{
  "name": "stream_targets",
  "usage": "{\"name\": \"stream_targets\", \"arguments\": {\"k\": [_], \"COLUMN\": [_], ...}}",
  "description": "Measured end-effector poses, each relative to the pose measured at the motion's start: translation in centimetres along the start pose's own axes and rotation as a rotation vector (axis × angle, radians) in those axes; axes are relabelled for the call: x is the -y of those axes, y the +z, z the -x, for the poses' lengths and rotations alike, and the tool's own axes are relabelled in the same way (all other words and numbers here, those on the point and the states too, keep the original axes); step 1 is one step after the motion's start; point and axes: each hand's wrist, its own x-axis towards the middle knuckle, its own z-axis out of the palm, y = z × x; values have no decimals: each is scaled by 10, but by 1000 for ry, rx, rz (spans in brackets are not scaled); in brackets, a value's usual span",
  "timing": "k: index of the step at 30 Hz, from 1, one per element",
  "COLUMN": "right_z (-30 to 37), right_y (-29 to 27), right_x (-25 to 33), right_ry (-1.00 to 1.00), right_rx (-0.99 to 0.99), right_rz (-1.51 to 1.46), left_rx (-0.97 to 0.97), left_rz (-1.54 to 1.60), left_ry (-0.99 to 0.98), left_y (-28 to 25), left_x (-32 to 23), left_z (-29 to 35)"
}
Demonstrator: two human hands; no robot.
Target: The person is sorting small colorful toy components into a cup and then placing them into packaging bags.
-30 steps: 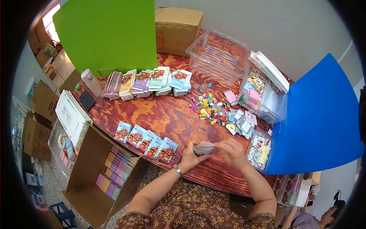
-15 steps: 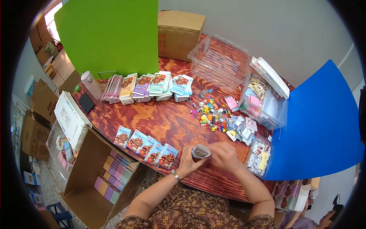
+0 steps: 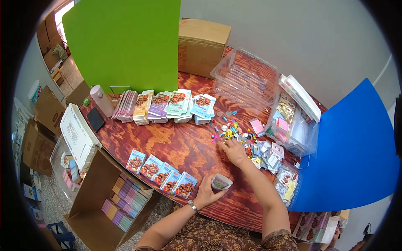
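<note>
My left hand [image 3: 205, 191] is closed around a small box [image 3: 217, 183] with an open top, near the table's front edge. Its mouth faces up and shows pale inner walls; what lies inside is hard to make out. Over the near left side of a heap of small colourful trinkets [image 3: 238, 132] reaches my right hand [image 3: 233, 151]. Its fingers are apart and point down at the heap, with nothing visible in them. Left of the box, several blue printed boxes [image 3: 184, 184] stand in a slanting row along the front edge.
Stacks of flat printed cartons [image 3: 178, 103] line the back. Small cards [image 3: 268, 155] lie right of the trinkets, by clear tubs [image 3: 287, 180]. A green panel [image 3: 121, 46] and a blue panel [image 3: 347, 159] flank the table. An open cardboard box [image 3: 90, 188] stands lower left.
My right hand has moved from beside the small box up and away to the trinket heap. My left hand still holds the box. The whole view has shifted slightly.
</note>
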Motion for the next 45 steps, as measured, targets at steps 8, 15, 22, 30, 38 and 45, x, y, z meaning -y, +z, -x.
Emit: {"name": "stream_targets", "arguments": {"k": [8, 15, 22, 30, 38, 45], "right_z": [-29, -74, -87, -80, -51, 21], "right_y": [-13, 6, 26, 13, -58, -168], "right_x": [-82, -109, -127, -113, -86, 34], "right_ry": [460, 658, 491, 545, 528, 10], "right_rx": [-334, -160, 161, 149, 8, 253], "right_rz": [-400, -503, -335, -467, -791, -845], "left_rx": [27, 58, 45, 35, 17, 36], "left_rz": [-47, -32, -37, 13, -31, -23], "left_ry": [20, -11, 15, -35, 18, -66], "left_y": [4, 3, 4, 0, 4, 0], "left_x": [8, 7, 9, 3, 7, 2], "left_z": [-2, -2, -4, 2, -3, -14]}}
